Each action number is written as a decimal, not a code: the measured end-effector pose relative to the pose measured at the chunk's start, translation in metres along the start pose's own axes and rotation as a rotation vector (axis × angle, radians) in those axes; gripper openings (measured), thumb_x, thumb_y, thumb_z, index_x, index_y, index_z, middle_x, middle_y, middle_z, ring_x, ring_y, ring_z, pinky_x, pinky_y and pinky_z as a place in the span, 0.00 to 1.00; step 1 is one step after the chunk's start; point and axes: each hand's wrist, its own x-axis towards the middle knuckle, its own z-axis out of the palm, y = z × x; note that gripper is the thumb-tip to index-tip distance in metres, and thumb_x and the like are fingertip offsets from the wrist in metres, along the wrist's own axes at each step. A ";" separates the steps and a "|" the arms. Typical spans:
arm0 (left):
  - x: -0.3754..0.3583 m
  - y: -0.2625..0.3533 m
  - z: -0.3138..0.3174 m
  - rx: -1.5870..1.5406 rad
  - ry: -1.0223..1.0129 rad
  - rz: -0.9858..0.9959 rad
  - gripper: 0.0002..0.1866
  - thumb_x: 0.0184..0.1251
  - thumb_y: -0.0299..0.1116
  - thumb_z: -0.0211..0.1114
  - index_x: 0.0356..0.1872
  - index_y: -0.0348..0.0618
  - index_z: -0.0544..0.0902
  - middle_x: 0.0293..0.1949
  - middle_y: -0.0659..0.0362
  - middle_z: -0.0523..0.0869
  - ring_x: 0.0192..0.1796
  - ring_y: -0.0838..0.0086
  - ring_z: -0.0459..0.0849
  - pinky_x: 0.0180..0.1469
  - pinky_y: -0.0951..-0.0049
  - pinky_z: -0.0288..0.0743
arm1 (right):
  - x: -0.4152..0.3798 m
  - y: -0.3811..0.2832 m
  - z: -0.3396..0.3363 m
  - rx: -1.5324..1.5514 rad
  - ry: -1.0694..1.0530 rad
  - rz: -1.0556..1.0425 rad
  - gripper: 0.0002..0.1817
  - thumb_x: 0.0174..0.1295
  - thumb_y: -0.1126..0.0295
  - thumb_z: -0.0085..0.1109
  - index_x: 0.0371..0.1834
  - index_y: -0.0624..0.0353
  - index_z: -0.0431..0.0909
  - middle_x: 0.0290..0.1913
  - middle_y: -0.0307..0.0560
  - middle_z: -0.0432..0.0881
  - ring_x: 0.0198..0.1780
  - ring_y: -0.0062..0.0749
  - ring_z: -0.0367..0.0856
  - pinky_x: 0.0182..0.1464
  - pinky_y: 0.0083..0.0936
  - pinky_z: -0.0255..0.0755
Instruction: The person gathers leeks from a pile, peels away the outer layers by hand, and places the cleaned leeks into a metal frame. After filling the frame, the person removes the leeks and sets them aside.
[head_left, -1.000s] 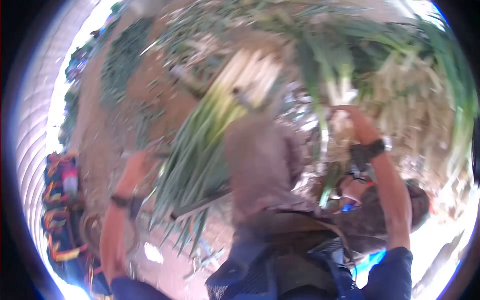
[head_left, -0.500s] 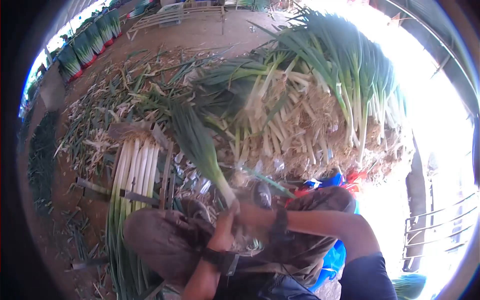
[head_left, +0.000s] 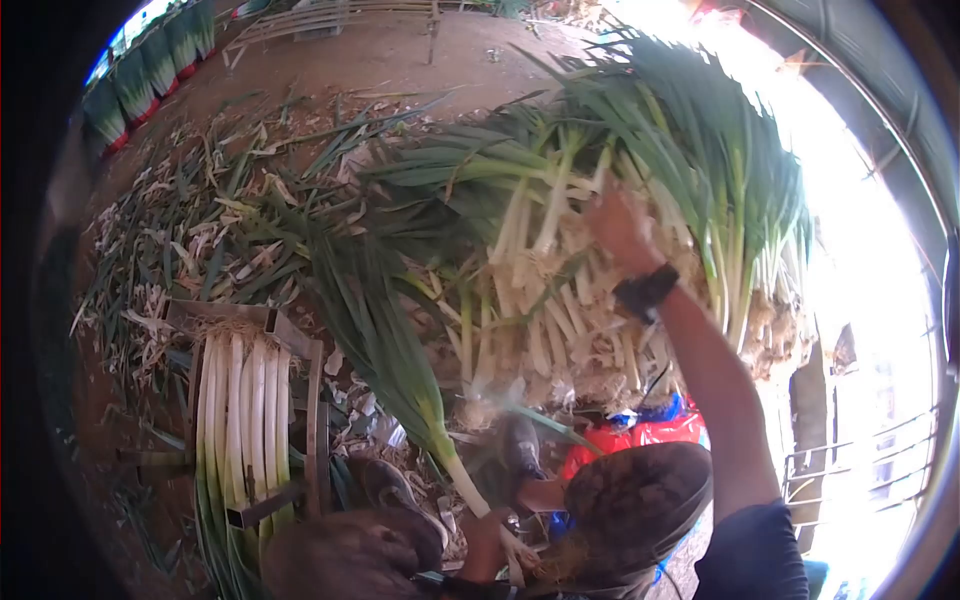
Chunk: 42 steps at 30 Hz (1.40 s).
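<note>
My left hand (head_left: 487,540) is closed around the white stem of a leek (head_left: 462,480) above my lap. Its green leaves spread up and to the left, and its root end points down toward my right knee. Out over the leek pile (head_left: 560,260), my stretched right arm brings my right hand (head_left: 620,232) against the white stems and roots. Blur hides how its fingers are set. At my left, a metal frame (head_left: 316,400) holds a row of leeks (head_left: 240,400) side by side, roots at the far end.
Trimmed leaves and peelings (head_left: 190,220) litter the ground at left. Behind them stands a low slatted rack (head_left: 330,20). Upright leek bundles (head_left: 135,85) with red bases line the far left. Red plastic (head_left: 640,435) lies by my right knee, and a metal railing (head_left: 860,460) is at right.
My right hand has left the leek near my lap and reached forward and right to the pile. My left hand keeps its hold, slightly lower. The view has shifted.
</note>
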 end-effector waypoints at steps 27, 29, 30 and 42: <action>-0.033 0.087 0.001 -0.336 -0.199 -0.070 0.17 0.73 0.38 0.61 0.55 0.37 0.76 0.44 0.56 0.83 0.42 0.72 0.86 0.41 0.70 0.82 | -0.309 -0.159 0.072 -0.083 -1.137 1.038 0.24 0.63 0.53 0.66 0.54 0.61 0.82 0.41 0.41 0.86 0.38 0.21 0.79 0.40 0.23 0.73; -0.038 0.092 -0.001 -0.384 -0.316 -0.020 0.18 0.72 0.38 0.61 0.56 0.37 0.76 0.43 0.57 0.83 0.40 0.74 0.85 0.39 0.72 0.81 | -0.366 -0.152 0.072 -0.130 -1.143 0.749 0.20 0.64 0.54 0.65 0.48 0.60 0.84 0.36 0.40 0.85 0.35 0.21 0.80 0.38 0.24 0.74; -0.041 0.087 -0.007 -0.378 -0.311 -0.017 0.18 0.72 0.38 0.61 0.56 0.37 0.76 0.43 0.57 0.83 0.40 0.74 0.85 0.39 0.72 0.81 | -0.384 -0.151 0.073 -0.180 -1.123 0.462 0.17 0.65 0.55 0.64 0.42 0.59 0.86 0.30 0.39 0.85 0.33 0.20 0.81 0.36 0.25 0.74; -0.101 0.127 -0.028 -0.196 -0.378 -0.037 0.16 0.64 0.32 0.62 0.49 0.31 0.80 0.38 0.52 0.85 0.35 0.69 0.86 0.37 0.72 0.83 | -0.314 -0.198 0.078 0.076 -0.679 0.682 0.19 0.60 0.57 0.62 0.25 0.66 0.82 0.23 0.38 0.78 0.27 0.19 0.75 0.30 0.24 0.70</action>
